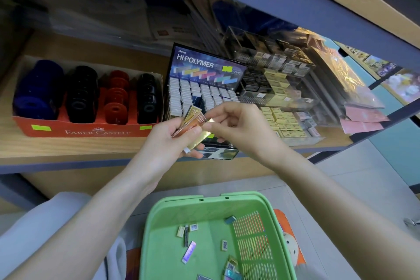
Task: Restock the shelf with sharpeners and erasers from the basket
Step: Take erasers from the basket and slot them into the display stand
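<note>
While both hands met at frame centre, in front of the shelf (68, 146) edge, the left hand (170, 145) gripped a small fan of foil-wrapped erasers (193, 118), copper & gold, w/ fingers curled under and thumb on top. The right hand (241, 127) was mostly curled, thumb & forefinger pinching the upper end of the gold eraser (199, 141) in that fan. Behind them, centre frame, stood a black Hi-Polymer display box (204, 63) w/ rows of white erasers. Left of it, a red Faber-Castell tray (95, 131) held sharpeners (81, 95) in blue, black & red rows. Right of it was a clear organiser (284, 98) packed w/ yellow & dark packs. At bottom centre, the green basket (150, 234) sat below the shelf, a few loose erasers (193, 227) scattered on its floor, well apart from the hands.
</note>
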Tool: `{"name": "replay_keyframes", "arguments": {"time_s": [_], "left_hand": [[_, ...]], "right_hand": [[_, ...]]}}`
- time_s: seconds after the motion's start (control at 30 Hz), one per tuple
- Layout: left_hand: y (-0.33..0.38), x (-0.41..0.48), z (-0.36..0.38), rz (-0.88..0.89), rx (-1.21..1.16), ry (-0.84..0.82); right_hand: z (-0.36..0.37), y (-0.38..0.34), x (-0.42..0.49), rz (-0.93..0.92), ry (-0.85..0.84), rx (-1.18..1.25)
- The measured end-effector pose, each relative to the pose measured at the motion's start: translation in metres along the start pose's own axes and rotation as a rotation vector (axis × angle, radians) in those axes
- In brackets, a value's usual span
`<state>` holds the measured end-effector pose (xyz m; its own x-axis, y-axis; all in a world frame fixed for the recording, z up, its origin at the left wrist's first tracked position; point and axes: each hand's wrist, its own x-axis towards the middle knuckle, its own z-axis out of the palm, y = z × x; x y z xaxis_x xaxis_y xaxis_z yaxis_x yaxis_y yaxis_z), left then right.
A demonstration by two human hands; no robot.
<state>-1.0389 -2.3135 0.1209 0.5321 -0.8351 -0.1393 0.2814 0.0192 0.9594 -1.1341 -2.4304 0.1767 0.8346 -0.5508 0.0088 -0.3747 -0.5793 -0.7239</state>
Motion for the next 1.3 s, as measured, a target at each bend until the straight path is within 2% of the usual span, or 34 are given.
{"name": "replay_keyframes", "arguments": {"time_s": [0.1, 0.17, 0.23, 0.37, 0.5, 0.6, 0.67, 0.77, 0.87, 1.0, 1.17, 1.3], "left_hand": [[-0.001, 0.001, 0.000, -0.010, -0.005, -0.005], [-0.001, 0.002, 0.001, 0.002, 0.014, 0.009], [-0.002, 0.002, 0.000, 0.022, 0.050, 0.023], [-0.002, 0.001, 0.001, 0.073, 0.122, 0.011], [-0.002, 0.000, 0.006, 0.125, 0.220, -0.039], [-0.004, 0.001, 0.005, 0.133, 0.245, -0.009], [-0.002, 0.001, 0.003, 0.114, 0.216, 0.009], [0.001, -0.001, 0.002, 0.106, 0.197, 0.023], [0.004, -0.001, 0.003, 0.091, 0.153, 0.026], [0.005, -0.001, 0.004, 0.070, 0.148, 0.016], [0.004, 0.001, 0.003, 0.069, 0.171, 0.013], [0.002, 0.002, 0.003, 0.064, 0.184, 0.011]], "right_hand": [[-0.012, 0.002, -0.002, 0.082, 0.046, 0.189], [-0.018, 0.005, -0.006, 0.101, 0.043, 0.217], [-0.020, 0.008, -0.011, 0.077, 0.005, 0.111], [-0.017, 0.007, -0.020, -0.038, -0.108, -0.321], [-0.006, 0.004, -0.026, -0.131, -0.138, -0.408], [-0.004, 0.005, -0.025, -0.091, -0.158, -0.370], [-0.011, 0.008, -0.022, -0.035, -0.111, -0.297], [-0.023, 0.014, -0.016, -0.045, 0.100, -0.185], [-0.030, 0.026, -0.005, -0.049, 0.261, -0.197], [-0.033, 0.044, 0.011, -0.047, 0.272, -0.248], [-0.038, 0.052, 0.024, -0.165, 0.286, -0.385], [-0.043, 0.047, 0.029, -0.254, 0.208, -0.486]]}}
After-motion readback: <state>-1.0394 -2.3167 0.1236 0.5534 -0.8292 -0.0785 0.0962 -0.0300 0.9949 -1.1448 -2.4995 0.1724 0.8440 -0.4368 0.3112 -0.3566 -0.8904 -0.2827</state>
